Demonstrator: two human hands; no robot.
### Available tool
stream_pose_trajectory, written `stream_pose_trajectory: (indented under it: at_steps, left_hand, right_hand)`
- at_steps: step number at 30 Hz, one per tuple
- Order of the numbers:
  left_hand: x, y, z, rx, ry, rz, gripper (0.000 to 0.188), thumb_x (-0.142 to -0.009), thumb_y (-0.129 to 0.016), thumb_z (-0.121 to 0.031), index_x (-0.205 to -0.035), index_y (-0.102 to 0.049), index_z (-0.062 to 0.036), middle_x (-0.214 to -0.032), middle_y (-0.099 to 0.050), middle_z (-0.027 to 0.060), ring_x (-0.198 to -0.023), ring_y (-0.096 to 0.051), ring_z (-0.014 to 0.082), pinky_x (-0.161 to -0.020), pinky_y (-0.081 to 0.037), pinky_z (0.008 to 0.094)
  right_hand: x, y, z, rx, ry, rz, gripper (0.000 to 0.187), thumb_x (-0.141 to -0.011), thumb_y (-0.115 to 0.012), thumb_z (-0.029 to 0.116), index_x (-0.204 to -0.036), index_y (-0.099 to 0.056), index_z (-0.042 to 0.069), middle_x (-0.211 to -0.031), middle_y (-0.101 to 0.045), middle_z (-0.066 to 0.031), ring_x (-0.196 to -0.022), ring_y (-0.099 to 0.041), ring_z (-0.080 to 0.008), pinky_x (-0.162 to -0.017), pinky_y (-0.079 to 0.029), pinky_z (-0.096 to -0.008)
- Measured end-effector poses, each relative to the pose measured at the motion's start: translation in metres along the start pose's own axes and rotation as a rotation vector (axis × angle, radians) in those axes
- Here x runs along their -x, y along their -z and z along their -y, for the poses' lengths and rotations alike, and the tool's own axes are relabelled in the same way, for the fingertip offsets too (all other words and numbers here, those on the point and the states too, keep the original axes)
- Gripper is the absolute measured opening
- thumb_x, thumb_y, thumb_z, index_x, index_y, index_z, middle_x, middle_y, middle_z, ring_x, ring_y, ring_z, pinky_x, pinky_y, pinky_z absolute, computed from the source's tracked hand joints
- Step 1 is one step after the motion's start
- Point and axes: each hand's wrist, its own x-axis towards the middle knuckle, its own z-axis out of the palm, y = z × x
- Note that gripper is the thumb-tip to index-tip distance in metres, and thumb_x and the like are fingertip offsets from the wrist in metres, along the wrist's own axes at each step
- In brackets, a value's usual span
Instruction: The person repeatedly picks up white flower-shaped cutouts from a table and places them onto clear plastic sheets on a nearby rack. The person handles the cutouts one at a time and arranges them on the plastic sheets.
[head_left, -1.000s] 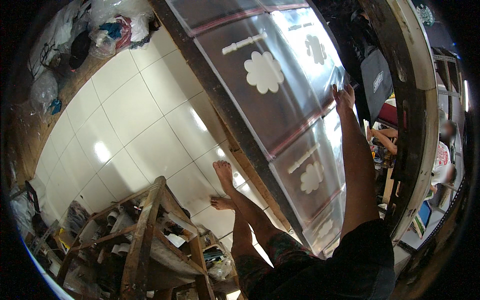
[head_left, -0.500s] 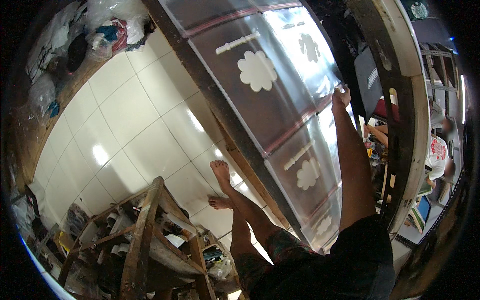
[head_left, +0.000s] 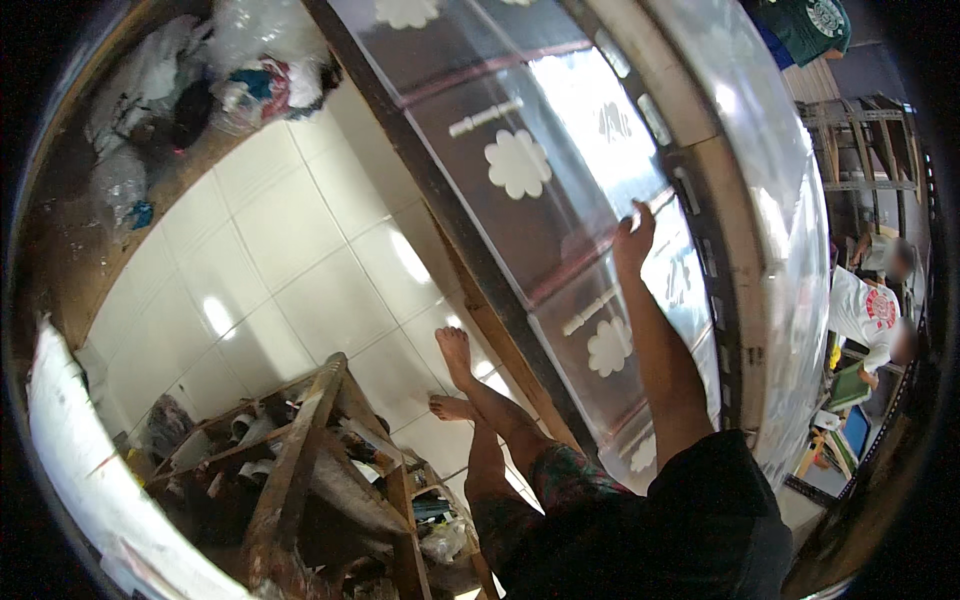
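Note:
A long strip of clear plastic film (head_left: 590,225) lies along the dark-edged bench. It is divided into panels by reddish cross bands, and each panel bears a scalloped, flower-like pale shape (head_left: 518,164) and a pale baluster-like bar. Over the strip, near one of the cross bands, is my right hand (head_left: 634,238), with its thumb and fingers apart and nothing seen in them. Whether it touches the film I cannot tell. My left hand is out of the picture.
Beyond the strip runs a slotted rail (head_left: 690,200), and shiny clear plastic (head_left: 770,210) hangs past it. A wooden rack (head_left: 300,470) full of odds and ends stands lower left. Bagged plastic (head_left: 255,90) lies upper left. Other people (head_left: 865,310) are at the far right.
My right hand has moved left, off the film's far edge, and its fingers have spread. The view has shifted; shiny plastic now shows along the right and a white curved surface at the lower left.

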Motion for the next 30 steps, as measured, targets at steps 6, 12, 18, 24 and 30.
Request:
stream_pose_trajectory:
  at_steps: [6,12,18,24,30]
  left_hand:
    - [0.037,-0.020,0.016,0.547,0.276,-0.012,0.062,-0.085,-0.070,-0.017,-0.137,-0.045,0.0061,-0.151,-0.033,0.0327,-0.141,-0.032,0.0517,-0.114,-0.028,0.0594]
    - [0.030,-0.019,0.022,0.621,0.169,-0.124,0.064,-0.076,-0.076,-0.013,-0.133,-0.051,-0.0001,-0.146,-0.042,0.0296,-0.136,-0.038,0.0511,-0.115,-0.028,0.0580]
    - [0.036,-0.008,0.037,0.815,0.201,-0.293,0.045,-0.082,-0.074,-0.020,-0.120,-0.062,0.0014,-0.146,-0.046,0.0248,-0.139,-0.041,0.0398,-0.117,-0.030,0.0524]
    - [0.060,-0.020,0.032,1.026,0.201,-0.328,0.038,-0.083,-0.070,-0.013,-0.119,-0.063,0.0012,-0.141,-0.050,0.0255,-0.136,-0.043,0.0425,-0.116,-0.032,0.0481]
    - [0.136,0.004,0.035,0.932,0.212,-0.211,0.037,-0.088,-0.068,-0.018,-0.121,-0.064,0.0005,-0.146,-0.047,0.0216,-0.141,-0.039,0.0370,-0.119,-0.028,0.0501]
  right_hand:
    - [0.124,0.046,0.165,-0.449,0.166,0.403,0.031,-0.102,-0.049,0.008,-0.131,-0.057,0.002,-0.120,-0.063,-0.0119,-0.110,-0.060,-0.0246,-0.096,-0.047,-0.0362]
    - [0.238,0.125,0.261,-0.642,0.292,1.309,0.030,-0.103,-0.054,0.013,-0.129,-0.058,0.001,-0.104,-0.069,-0.0091,-0.094,-0.066,-0.0177,-0.083,-0.052,-0.0304]
    - [0.296,0.145,0.228,-0.616,0.358,1.714,0.030,-0.097,-0.061,0.013,-0.123,-0.061,-0.001,-0.102,-0.068,-0.0115,-0.089,-0.067,-0.0183,-0.076,-0.055,-0.0311]
    - [0.274,0.135,0.184,-0.626,0.113,1.726,0.019,-0.094,-0.059,0.005,-0.112,-0.060,0.000,-0.097,-0.065,-0.0098,-0.077,-0.069,-0.0204,-0.068,-0.057,-0.0319]
    - [0.248,0.162,0.199,-0.511,0.089,1.684,0.017,-0.094,-0.059,0.004,-0.110,-0.058,0.004,-0.095,-0.064,-0.0074,-0.076,-0.068,-0.0209,-0.069,-0.059,-0.0343]
